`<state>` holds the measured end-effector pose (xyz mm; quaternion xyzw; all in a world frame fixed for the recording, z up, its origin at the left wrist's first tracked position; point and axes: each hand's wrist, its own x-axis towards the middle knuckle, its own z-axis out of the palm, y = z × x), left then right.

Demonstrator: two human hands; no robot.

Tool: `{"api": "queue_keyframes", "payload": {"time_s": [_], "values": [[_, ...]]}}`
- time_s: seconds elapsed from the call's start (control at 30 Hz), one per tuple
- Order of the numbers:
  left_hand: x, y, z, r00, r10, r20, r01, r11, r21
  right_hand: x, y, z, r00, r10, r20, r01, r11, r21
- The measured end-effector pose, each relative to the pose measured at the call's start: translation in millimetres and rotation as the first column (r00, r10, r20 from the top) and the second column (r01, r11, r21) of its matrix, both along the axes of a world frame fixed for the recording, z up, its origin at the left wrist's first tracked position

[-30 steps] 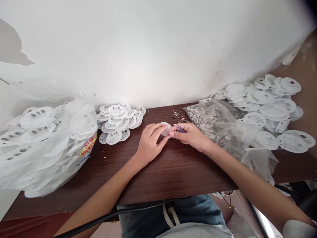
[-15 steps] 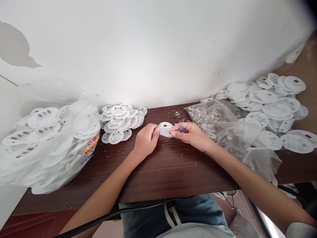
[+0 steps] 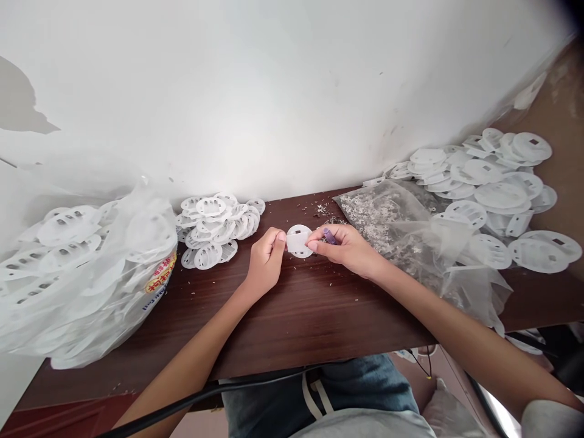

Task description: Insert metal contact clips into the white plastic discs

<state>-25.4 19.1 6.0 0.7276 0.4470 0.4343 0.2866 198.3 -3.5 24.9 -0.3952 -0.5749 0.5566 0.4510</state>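
A round white plastic disc (image 3: 300,246) with a small dark slot near its top is held between my two hands above the brown table. My left hand (image 3: 268,255) is closed, thumb and fingers pinching the disc's left edge. On the right side, my right hand (image 3: 344,248) pinches the same disc. Tucked in that hand is also a short purple tool handle (image 3: 328,236); its working end is hidden. Small metal bits (image 3: 323,210) lie scattered on the table just behind the hands.
A pile of slotted white discs (image 3: 214,225) sits left of my hands, beside a large clear bag (image 3: 91,286) of more discs. To the right lies a clear bag of small metal pieces (image 3: 378,213), with another heap of discs (image 3: 502,194) behind. The table (image 3: 310,328) meets a white wall.
The disc has turned so that more of its round face shows. Both hands appear slightly further left, along with the whole scene, and keep their hold on it.
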Motion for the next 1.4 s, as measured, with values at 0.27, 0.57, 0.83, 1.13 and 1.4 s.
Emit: {"api": "queue_keyframes", "payload": {"time_s": [0.27,0.57,0.83,1.13,1.4], "values": [[4.2,9.1,-7.1,0.884,0.070,0.462,0.058,0.964,-0.258,-4.6,-0.1,-7.2,0.989,0.010,-0.150,-0.033,0.988,-0.148],[-11.3,14.0,-4.2,0.994,0.011,-0.106,0.015,0.969,0.249,-6.1,1.4,-5.9,0.944,-0.157,-0.290,0.067,0.952,-0.298],[-0.7,-8.5,1.9,0.951,-0.211,-0.227,0.255,0.949,0.183,-5.0,-2.6,-1.5,0.946,-0.075,-0.314,-0.034,0.944,-0.327],[24.1,-22.9,5.7,0.790,0.050,0.612,0.368,0.759,-0.537,-1.5,1.2,0.1,0.951,-0.224,-0.213,0.181,0.962,-0.202],[27.0,-25.2,1.8,0.682,0.052,0.730,0.508,0.684,-0.523,-7.4,-1.1,-6.9,0.971,-0.238,0.022,0.236,0.968,0.083]]}}
